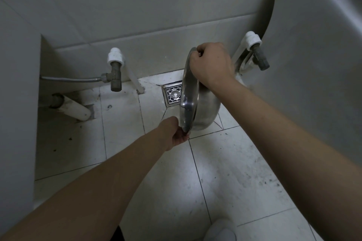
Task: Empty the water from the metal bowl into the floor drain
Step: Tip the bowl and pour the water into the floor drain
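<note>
At the floor's left edge, under the wall, a valve [115,76] and a white pipe [75,108] stand well apart from the work and play no part in it.

The left hand [177,136] is closed on the lowest point of the bowl's rim, fingers curled around the lip from beneath. Placed there it likely serves as a pivot and a steadying stop, so the bowl can swing without slipping.

The drain [172,94], a square metal grate, sits in the floor near the back wall, just left of the bowl. The bowl [203,107] is held above the floor, turned nearly on edge, its mouth facing left toward the grate and its rounded base to the right. Held so steeply, it would send whatever is inside out over the low lip and onto the grate; no water shows, so the pour looks close to done, though the inside is hidden.

The right hand [211,64] is clenched over the top of the rim, probably to control the tilt.
</note>
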Demonstrator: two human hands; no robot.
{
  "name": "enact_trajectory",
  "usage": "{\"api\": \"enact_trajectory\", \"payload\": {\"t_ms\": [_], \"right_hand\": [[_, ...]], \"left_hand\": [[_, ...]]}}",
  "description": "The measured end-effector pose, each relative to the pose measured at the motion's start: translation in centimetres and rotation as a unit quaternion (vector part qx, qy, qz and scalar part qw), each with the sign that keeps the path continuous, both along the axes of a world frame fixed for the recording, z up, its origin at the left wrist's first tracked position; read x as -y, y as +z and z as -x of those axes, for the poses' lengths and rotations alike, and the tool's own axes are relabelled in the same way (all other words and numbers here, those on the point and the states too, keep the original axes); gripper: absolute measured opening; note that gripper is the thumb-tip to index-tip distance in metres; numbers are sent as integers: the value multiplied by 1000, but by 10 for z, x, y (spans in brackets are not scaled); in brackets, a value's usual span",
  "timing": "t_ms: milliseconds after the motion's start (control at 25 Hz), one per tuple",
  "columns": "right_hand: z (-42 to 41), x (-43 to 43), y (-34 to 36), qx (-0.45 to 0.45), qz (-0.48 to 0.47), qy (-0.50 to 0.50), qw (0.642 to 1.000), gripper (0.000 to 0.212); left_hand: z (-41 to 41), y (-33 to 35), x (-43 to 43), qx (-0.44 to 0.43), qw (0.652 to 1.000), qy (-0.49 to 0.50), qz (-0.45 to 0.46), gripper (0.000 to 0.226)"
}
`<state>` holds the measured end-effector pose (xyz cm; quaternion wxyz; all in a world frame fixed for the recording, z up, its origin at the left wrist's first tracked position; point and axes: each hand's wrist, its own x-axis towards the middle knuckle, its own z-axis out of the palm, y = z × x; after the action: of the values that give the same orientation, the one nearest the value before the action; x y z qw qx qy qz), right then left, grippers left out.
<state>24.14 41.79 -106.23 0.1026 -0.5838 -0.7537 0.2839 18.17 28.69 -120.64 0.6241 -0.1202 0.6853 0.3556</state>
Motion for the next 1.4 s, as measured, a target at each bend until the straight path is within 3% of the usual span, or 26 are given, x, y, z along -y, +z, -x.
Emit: {"api": "enact_trajectory", "payload": {"t_ms": [360,800,1120,1400], "right_hand": [[4,4,-1,-5,-10,14,1000,23],[4,7,0,11,-26,30,999,26],[-3,0,-5,7,-5,4,1000,29],[-21,-15,-25,6,34,-51,998,33]], "left_hand": [[-1,-1,0,21,1000,17,-8,27],[-6,6,-2,46,999,16,-2,31],[1,-2,1,19,1000,6,5,27],[12,3,3,-40,999,-14,11,6]]}}
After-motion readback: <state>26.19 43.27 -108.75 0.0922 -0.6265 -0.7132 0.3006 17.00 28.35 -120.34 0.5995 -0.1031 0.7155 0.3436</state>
